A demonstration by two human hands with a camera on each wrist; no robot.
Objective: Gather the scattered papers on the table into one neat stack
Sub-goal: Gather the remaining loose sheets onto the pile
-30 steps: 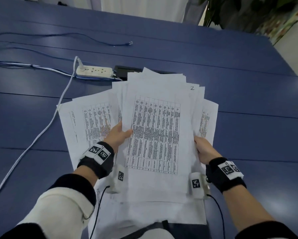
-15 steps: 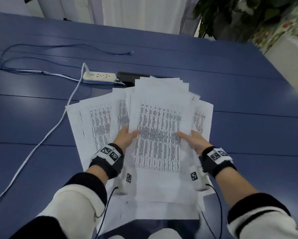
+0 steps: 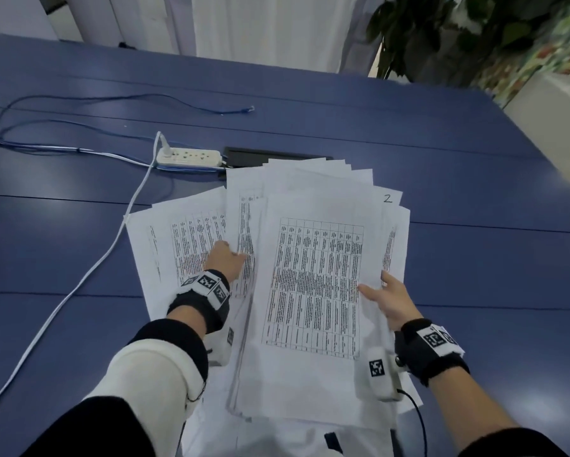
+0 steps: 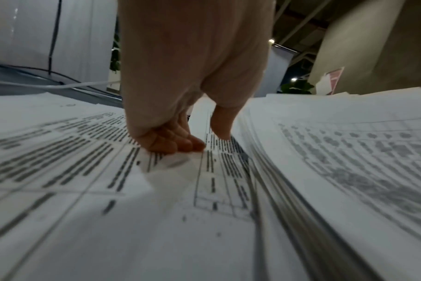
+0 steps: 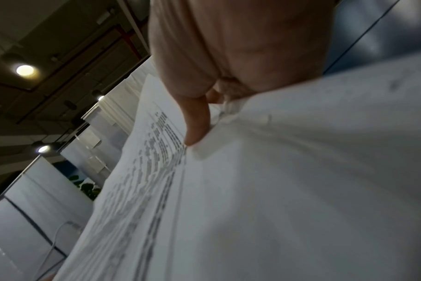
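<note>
Head view, gathered part: a thick pile of white printed paper sheets [image 3: 313,285] lies on the dark blue table [image 3: 474,199], its top page a dense table of text; the far edges fan out unevenly, one corner marked with a handwritten 2.
Head view, loose part: a few white printed pages [image 3: 181,245] lie spread to the left of the pile, partly tucked beneath it, not yet pulled in.
Head view, left hand: the left hand [image 3: 226,260] rests on those loose pages just beside the pile's left edge.
Head view, right hand: the right hand [image 3: 387,300] grips the pile's right edge, thumb lying on the top page.
Head view, surroundings: a white power strip [image 3: 188,157] with its white cable [image 3: 89,278] sits beyond the papers, touching none of them.
Left wrist view, fingers: the fingertips [image 4: 180,142] are pressed together and bent down onto a loose page, which puckers beneath them; the thumb stands apart, tip on the page beside the pile's stacked edges.
Right wrist view, fingers: the thumb [image 5: 197,123] pinches the pile from above; the other fingers go under the sheets and cannot be seen.
Progress, done: most sheets look already collected in one heap.
Progress, left: by my judgement, the left pages must still be slid in and all edges squared; the stack is far from neat.
</note>
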